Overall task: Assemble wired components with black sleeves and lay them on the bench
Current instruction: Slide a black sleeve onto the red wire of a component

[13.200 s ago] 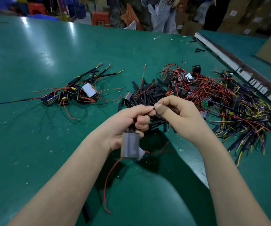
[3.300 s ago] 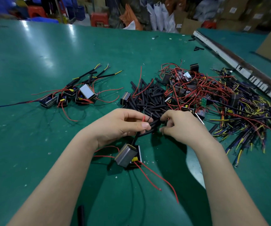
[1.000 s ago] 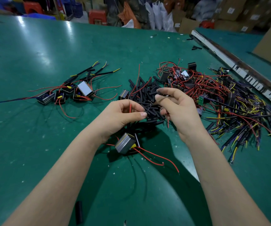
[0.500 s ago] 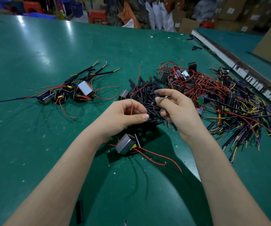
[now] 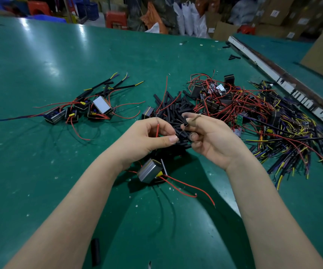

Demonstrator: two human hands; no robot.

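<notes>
Pinching red wire (image 5: 157,129), both hands raised

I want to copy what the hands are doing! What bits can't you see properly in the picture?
Head view only:
- Right hand: what its fingertips pinch is blurred and too thin.
- Left hand: its fingers hide the lower end of the red wire.
- Grey component: the left wrist covers its wire joints.
- Black sleeve pile: both hands hide its near side.
</notes>
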